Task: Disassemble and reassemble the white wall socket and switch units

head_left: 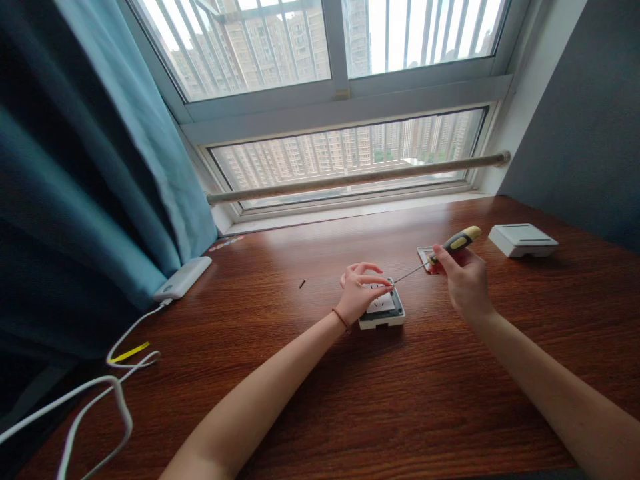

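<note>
A wall socket (383, 303) in a white box lies on the wooden table, its dark inner frame exposed. Over its far side is my left hand (361, 285), thumb and forefinger pinched at the socket's right edge; whatever sits between those fingertips is too small to make out. My right hand (467, 280) grips a screwdriver (457, 241) by its yellow and black handle. The thin shaft slants down to the left, and its tip meets my left fingertips. Partly hidden behind my right hand lies a white frame cover (425, 257).
A small dark screw (302, 284) lies left of the socket. At the right rear is a white box (523, 239). A white power strip (184, 279) with a looping cable (117, 393) and yellow tag rests by the blue curtain (150, 167). A rail (360, 179) crosses the window.
</note>
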Demonstrator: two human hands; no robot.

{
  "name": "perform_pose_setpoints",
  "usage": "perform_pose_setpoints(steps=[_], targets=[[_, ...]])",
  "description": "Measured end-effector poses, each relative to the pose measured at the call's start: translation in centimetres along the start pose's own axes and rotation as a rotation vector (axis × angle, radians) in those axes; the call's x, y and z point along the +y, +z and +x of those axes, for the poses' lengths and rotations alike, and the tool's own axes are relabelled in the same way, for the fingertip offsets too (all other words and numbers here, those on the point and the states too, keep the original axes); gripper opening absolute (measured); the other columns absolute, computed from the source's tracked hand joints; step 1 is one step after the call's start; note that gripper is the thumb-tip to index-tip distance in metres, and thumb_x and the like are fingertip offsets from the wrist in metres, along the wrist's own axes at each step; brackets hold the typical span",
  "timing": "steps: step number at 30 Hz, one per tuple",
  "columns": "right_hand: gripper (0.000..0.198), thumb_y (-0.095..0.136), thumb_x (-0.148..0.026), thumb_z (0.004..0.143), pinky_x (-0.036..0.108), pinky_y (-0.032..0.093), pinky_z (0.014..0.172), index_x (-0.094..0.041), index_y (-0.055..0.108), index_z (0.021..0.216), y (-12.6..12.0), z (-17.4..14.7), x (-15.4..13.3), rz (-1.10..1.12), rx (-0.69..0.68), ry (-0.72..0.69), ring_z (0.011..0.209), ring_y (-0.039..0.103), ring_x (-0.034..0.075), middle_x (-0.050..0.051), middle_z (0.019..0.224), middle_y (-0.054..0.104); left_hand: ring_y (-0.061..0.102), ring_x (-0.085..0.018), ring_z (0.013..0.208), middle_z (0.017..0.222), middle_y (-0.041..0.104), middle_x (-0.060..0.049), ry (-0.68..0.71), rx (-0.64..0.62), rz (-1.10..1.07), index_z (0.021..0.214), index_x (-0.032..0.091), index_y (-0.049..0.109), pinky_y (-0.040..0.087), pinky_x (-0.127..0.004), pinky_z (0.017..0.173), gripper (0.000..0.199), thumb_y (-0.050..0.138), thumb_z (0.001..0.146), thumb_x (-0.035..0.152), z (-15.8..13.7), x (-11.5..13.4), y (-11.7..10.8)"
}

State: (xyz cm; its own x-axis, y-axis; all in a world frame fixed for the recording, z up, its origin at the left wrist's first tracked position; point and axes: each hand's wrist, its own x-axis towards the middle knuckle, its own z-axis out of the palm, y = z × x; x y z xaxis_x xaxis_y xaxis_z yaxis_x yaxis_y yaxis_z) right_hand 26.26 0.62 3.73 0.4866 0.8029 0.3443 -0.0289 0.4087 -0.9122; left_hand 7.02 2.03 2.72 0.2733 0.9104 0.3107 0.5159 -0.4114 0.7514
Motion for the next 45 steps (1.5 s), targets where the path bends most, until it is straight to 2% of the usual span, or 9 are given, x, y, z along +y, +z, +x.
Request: perform_pose_setpoints(steps=[11, 14, 16, 20, 23, 29, 42, 45], targets=[[0.022, 0.069, -0.037, 0.067, 0.028, 0.049, 0.047, -0.017, 0.061, 0.072, 0.1, -0.4, -0.7, -0.089, -0.031, -0.058, 0.046, 0.056, 0.013, 0.001, 0.061, 0.061, 0.041, -0.023, 0.112, 0.100, 0.063, 0.003, 0.003, 0.001, -0.003, 0.070, 0.030, 0.072, 0.028, -0.039, 0.099, 0.003, 0.072, 0.066, 0.031, -0.1, -0.1, 0.2], [0.022, 0.071, -0.034, 0.067, 0.027, 0.051, 0.049, -0.016, 0.062, 0.076, 0.2, -0.9, -1.6, -0.095, -0.083, -0.067, 0.051, 0.059, 0.013, 0.000, 0.064, 0.063, 0.042, -0.023, 0.111, 0.100, 0.063, 0.003, 0.014, 0.007, 0.005, 0.070, 0.030, 0.072, 0.028, -0.039, 0.098, 0.004, 0.072, 0.066, 0.032, -0.1, -0.3, 0.2], [0.020, 0.070, -0.031, 0.068, 0.028, 0.053, 0.056, -0.017, 0.062, 0.080, 0.3, -1.4, -2.2, -0.076, -0.153, -0.083, 0.059, 0.062, 0.014, 0.001, 0.070, 0.065, 0.042, -0.023, 0.111, 0.100, 0.063, 0.003, 0.026, 0.005, 0.007, 0.070, 0.030, 0.072, 0.029, -0.038, 0.098, 0.004, 0.072, 0.067, 0.032, -0.1, -0.4, 0.2], [0.014, 0.064, -0.025, 0.075, 0.029, 0.052, 0.071, -0.018, 0.064, 0.087, 0.4, -2.2, -3.1, -0.102, -0.302, -0.185, 0.077, 0.063, 0.016, 0.003, 0.085, 0.068, 0.042, -0.022, 0.109, 0.100, 0.063, 0.003, 0.046, 0.002, 0.017, 0.071, 0.030, 0.072, 0.029, -0.038, 0.098, 0.005, 0.073, 0.066, 0.032, -0.1, -0.5, 0.2], [0.014, 0.060, -0.022, 0.079, 0.030, 0.049, 0.077, -0.020, 0.064, 0.092, 0.4, -2.7, -3.4, -0.177, -0.370, -0.284, 0.084, 0.062, 0.016, 0.004, 0.091, 0.068, 0.042, -0.022, 0.110, 0.100, 0.062, 0.003, 0.053, -0.003, 0.031, 0.071, 0.030, 0.072, 0.029, -0.038, 0.098, 0.006, 0.073, 0.066, 0.033, -0.1, -0.5, 0.1], [0.018, 0.057, -0.019, 0.081, 0.033, 0.046, 0.083, -0.022, 0.064, 0.097, 0.3, -3.2, -3.6, -0.319, -0.428, -0.444, 0.092, 0.061, 0.019, 0.004, 0.093, 0.068, 0.040, -0.023, 0.111, 0.101, 0.062, 0.004, 0.088, -0.013, 0.078, 0.072, 0.031, 0.071, 0.027, -0.041, 0.098, 0.007, 0.071, 0.067, 0.036, -0.2, -0.3, 0.1], [0.014, 0.056, -0.023, 0.081, 0.033, 0.048, 0.073, -0.021, 0.060, 0.095, 0.8, -3.1, -3.2, -0.415, -0.398, -0.440, 0.084, 0.063, 0.019, 0.005, 0.094, 0.068, 0.040, -0.023, 0.110, 0.100, 0.063, 0.005, 0.072, -0.050, 0.122, 0.070, 0.032, 0.070, 0.023, -0.044, 0.097, 0.007, 0.069, 0.069, 0.038, -0.3, -0.5, 0.3], [0.037, 0.061, -0.024, 0.076, 0.030, 0.049, 0.062, -0.020, 0.048, 0.111, 1.5, -1.9, -4.3, -0.484, -0.425, -0.445, 0.067, 0.063, 0.017, 0.004, 0.085, 0.070, 0.040, -0.023, 0.109, 0.100, 0.063, 0.005, 0.071, -0.053, 0.128, 0.070, 0.032, 0.070, 0.022, -0.044, 0.097, 0.006, 0.069, 0.069, 0.038, -0.2, -0.6, 0.4]])
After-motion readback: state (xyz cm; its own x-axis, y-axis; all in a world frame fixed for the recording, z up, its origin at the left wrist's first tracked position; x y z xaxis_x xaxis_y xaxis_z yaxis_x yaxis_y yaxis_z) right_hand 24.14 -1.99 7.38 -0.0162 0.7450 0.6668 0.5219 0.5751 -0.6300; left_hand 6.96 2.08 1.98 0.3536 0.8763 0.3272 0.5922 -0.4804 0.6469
